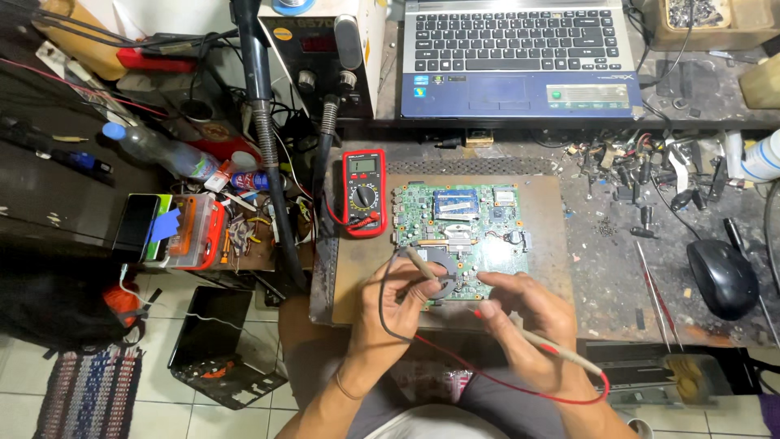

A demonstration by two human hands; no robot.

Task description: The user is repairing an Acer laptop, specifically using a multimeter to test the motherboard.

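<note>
A motherboard [459, 236] is laid on a mat [544, 313] at the workbench's [617, 268] near edge, with a multimeter [362, 192] just to its left. A laptop [516, 57] is placed behind them, and a mouse [722, 277] is set well to the right.

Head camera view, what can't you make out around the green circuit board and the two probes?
- Green circuit board: its near edge is hidden by the left hand and right hand.
- Probe tips: both covered by the fingers, so the contact points are unseen.
- Red multimeter: its display is too small to read.
- Silver laptop: its screen is cut off by the top edge.
</note>
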